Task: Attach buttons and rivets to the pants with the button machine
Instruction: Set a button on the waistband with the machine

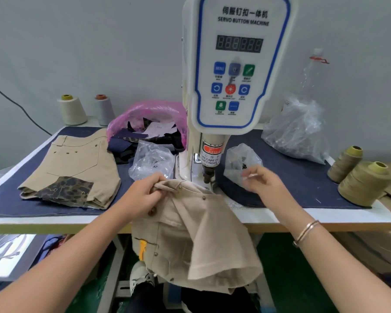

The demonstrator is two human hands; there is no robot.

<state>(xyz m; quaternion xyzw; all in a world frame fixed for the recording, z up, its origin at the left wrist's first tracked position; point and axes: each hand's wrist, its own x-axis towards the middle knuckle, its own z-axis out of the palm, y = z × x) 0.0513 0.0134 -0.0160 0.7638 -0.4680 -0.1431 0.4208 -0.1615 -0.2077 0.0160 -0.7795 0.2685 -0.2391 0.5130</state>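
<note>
Beige pants [196, 233] hang over the table's front edge, their waistband lying at the base of the white servo button machine [233, 64]. My left hand [145, 190] grips the waistband just left of the machine's punch head [208, 172]. Small metal rivets and one brown button show on the cloth. My right hand [262, 179] hovers to the right of the punch, blurred, its fingers loosely curled in front of a small clear bag [237, 159]; whether it pinches anything cannot be made out.
A folded beige pair with a leopard patch [72, 170] lies at the left on the blue-covered table [303, 177]. A pink bag of scraps [145, 123], clear plastic bags [151, 161] and thread cones [363, 184] surround the machine.
</note>
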